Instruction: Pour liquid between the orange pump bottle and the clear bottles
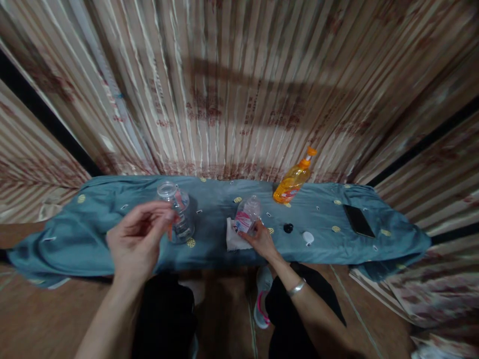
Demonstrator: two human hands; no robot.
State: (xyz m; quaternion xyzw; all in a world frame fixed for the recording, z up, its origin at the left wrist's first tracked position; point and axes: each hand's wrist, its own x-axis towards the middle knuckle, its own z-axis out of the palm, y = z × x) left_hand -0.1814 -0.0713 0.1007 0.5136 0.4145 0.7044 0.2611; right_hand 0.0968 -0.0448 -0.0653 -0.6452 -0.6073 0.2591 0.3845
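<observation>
My right hand [262, 242] is closed round the lower part of a small clear plastic bottle [248, 210] with a pink-and-white label. The bottle leans and has no cap on. Under it lies a folded white cloth [236, 243]. My left hand [136, 239] is raised in front of the table with its fingers curled and the thumb brought to the fingertips; what they pinch, if anything, cannot be made out. Just behind that hand stands a larger clear jar [183, 224] with an open mouth, partly hidden by the fingers.
A yellow-orange pump bottle [292, 185] stands at the back right. A black cap [288, 228] and a white round lid [308, 237] lie right of my right hand. Further right is a dark flat phone-like object [358, 221]. A teal cloth [209, 199] covers the table.
</observation>
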